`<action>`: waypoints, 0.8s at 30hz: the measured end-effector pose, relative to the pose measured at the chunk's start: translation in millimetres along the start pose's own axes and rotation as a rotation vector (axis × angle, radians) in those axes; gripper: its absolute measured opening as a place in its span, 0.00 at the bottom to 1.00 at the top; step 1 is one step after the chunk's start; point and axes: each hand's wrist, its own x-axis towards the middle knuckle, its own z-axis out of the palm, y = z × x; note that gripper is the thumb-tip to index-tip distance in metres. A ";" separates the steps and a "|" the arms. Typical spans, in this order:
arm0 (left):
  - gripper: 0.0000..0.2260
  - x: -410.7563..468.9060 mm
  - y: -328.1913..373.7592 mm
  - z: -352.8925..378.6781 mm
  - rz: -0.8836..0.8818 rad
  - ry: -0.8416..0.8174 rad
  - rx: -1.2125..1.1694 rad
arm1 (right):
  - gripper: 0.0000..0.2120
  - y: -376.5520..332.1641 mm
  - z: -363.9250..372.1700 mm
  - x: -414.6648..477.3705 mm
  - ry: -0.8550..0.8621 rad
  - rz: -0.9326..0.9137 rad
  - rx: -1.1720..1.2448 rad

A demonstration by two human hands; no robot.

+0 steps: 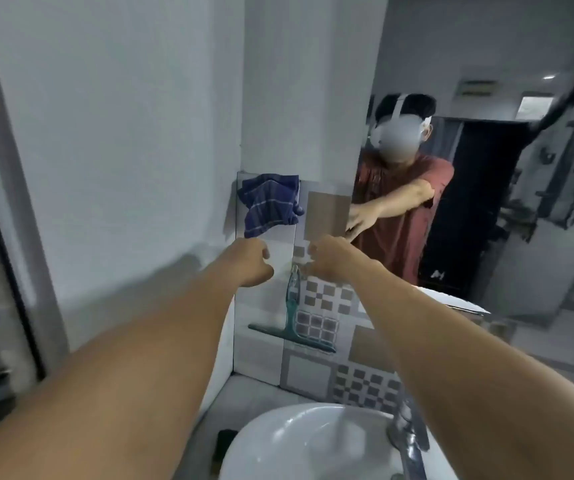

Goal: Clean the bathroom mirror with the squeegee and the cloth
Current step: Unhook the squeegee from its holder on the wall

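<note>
Apparently nothing is wiped yet: both hands, left [254,259] and right [327,256], reach loosely curled and empty toward the squeegee [294,315] hanging left of the mirror [521,220]; cloth [270,202] above it.

A single head-worn camera looks forward and slightly down along both outstretched forearms, close to the tiled wall [316,306] behind the sink [299,441]. The mirror [507,216] fills the upper right (the wearer's reflection faces back), and the wide lens bends the edges.
</note>
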 end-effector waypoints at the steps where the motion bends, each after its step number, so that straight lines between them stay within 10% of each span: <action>1: 0.20 2.8 -3.0 6.6 -0.012 -0.011 -0.013 | 0.25 -0.7 6.4 1.4 -0.027 0.012 -0.002; 24: 0.19 56.4 -32.7 150.7 -0.068 0.187 -0.616 | 0.23 29.4 163.8 42.5 0.277 0.179 0.560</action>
